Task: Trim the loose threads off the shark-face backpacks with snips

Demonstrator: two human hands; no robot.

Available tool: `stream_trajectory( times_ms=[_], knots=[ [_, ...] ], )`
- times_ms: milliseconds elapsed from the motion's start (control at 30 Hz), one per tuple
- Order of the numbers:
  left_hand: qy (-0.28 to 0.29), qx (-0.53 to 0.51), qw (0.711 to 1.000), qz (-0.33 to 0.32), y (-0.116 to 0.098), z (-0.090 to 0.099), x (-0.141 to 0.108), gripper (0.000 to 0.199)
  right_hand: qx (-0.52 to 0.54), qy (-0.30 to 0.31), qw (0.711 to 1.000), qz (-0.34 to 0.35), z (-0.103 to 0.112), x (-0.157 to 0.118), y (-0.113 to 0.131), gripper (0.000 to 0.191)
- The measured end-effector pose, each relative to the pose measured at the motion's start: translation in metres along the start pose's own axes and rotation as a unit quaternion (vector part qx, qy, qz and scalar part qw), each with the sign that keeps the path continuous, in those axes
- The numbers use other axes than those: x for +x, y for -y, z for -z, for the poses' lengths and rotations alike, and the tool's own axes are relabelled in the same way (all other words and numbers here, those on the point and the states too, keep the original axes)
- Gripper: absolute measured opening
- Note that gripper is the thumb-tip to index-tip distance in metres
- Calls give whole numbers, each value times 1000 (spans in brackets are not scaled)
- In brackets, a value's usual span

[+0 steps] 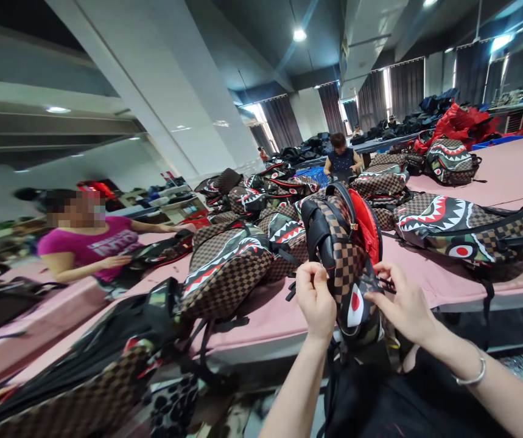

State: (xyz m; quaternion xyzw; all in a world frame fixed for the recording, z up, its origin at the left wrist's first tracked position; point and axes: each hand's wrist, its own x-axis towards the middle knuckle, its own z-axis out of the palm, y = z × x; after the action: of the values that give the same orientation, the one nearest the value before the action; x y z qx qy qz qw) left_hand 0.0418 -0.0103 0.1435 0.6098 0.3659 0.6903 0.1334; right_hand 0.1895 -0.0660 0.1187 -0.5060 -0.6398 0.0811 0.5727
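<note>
A brown-and-black checked backpack (344,258) stands tilted in front of me at the table's edge, its red lining showing on the right side. A red-and-white eye patch and camouflage fabric mark its lower part. My left hand (316,301) is closed against the backpack's left side, fingers curled in; what they pinch is hidden, and a short black strap end sticks out beside them. On the opposite side, my right hand (400,304) has thumb and fingers closed on the edge of the backpack, near the eye patch and some dark strap.
Similar shark-mouth backpacks lie on the pink table (261,322), including one backpack (466,234) at right and another (227,267) at left. A co-worker in a magenta shirt (106,243) handles a bag on the left. Another person (341,159) sits farther back. Red fabric (462,125) is piled behind.
</note>
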Motion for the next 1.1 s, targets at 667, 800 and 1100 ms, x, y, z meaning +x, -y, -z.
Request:
stream_trajectory(
  times_ms=[667, 800, 1100],
  knots=[
    [101, 59, 992, -54, -16, 2, -4, 6, 139, 27, 988, 58, -18, 43, -16, 18],
    [94, 73, 991, -55, -19, -2, -2, 11, 98, 22, 991, 92, -11, 43, -10, 17],
    [42, -164, 974, 149, -4, -6, -11, 18, -23, 9, 968, 250, 20, 38, -13, 23]
  ],
)
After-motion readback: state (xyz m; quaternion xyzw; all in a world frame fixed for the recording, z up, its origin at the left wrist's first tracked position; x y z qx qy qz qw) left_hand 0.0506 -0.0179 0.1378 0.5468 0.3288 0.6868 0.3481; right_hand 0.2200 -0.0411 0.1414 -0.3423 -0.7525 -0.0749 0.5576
